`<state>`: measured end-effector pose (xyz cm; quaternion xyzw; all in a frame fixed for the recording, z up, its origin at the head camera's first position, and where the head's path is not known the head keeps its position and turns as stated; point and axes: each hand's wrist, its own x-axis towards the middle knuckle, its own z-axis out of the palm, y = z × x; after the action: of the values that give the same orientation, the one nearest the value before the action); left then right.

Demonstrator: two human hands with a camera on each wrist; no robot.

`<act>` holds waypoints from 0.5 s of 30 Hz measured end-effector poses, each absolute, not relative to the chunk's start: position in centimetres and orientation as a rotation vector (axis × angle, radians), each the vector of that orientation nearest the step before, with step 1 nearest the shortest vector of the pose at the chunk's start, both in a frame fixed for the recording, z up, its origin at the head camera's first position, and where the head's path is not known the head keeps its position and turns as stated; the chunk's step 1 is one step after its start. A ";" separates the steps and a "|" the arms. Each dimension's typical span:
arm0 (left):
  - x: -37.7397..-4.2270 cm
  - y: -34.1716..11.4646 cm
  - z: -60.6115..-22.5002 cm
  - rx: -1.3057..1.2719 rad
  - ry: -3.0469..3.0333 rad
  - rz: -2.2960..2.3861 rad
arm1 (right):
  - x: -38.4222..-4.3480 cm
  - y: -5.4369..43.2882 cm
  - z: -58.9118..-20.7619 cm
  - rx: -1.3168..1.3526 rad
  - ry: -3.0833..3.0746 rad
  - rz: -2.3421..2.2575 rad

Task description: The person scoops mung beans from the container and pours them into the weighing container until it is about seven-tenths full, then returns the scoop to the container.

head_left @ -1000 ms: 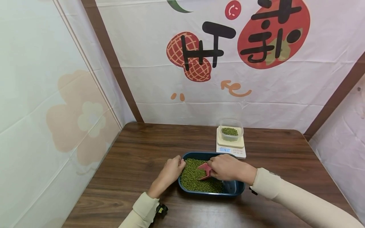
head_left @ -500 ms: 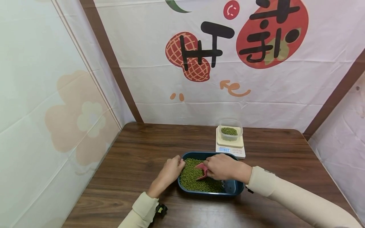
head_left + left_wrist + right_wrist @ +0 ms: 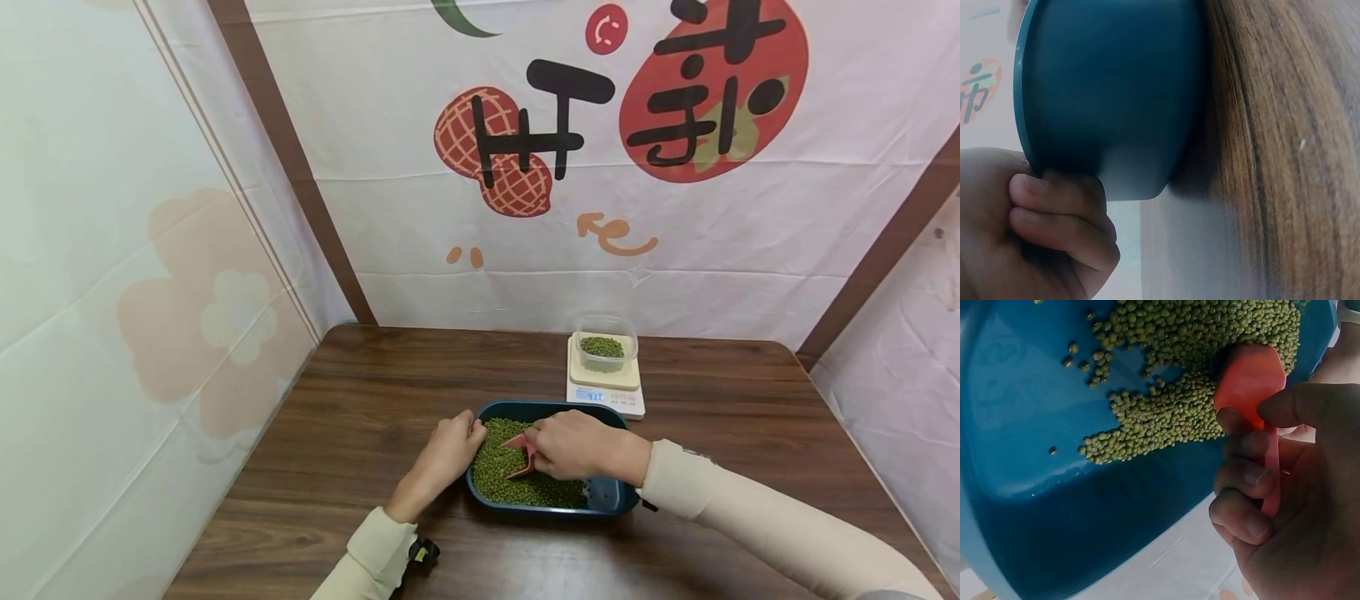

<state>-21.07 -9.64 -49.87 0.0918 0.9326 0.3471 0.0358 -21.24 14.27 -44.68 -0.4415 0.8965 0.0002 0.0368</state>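
Head view: a blue oblong tub (image 3: 602,493) stood on the wooden table (image 3: 360,433), and green mung beans (image 3: 495,479) filled its left part and middle, while bare bottom showed at its right end.
Pink scoop (image 3: 1250,381): it was inside the tub, near the middle, with its blade partly sunk in the mung beans and its mouth toward the tub's left end.
Right hand (image 3: 573,444): it was over the tub, thumb and fingers (image 3: 1241,515) pinching the scoop's handle.
Left hand (image 3: 447,450): it was at the tub's left end, its fingers (image 3: 1066,234) curled and gripping the rim.
Digital kitchen scale (image 3: 604,383): it sat just beyond the tub's right half, display lit, the reading too small to trust.
Clear plastic container (image 3: 604,364): it rested on the scale, beyond the tub, and held a small heap of mung beans.
Backdrop (image 3: 450,300): it hung well beyond the tub, white, with a red peanut drawing (image 3: 517,192).
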 end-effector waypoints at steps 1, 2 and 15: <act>-21.1 -9.6 -49.9 0.278 2.863 1.066 | -21.3 14.2 -44.8 -1.356 2.750 0.012; -21.1 -9.6 -49.9 0.272 2.862 1.066 | -21.2 14.1 -44.9 -1.354 2.745 0.019; -21.2 -9.6 -50.1 0.263 2.858 1.073 | -21.0 13.2 -45.1 -1.393 2.736 0.036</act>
<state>-21.18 -9.60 -50.05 0.0857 0.9320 0.3500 0.0389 -20.96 13.17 -45.15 -0.4535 0.8905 0.0117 0.0354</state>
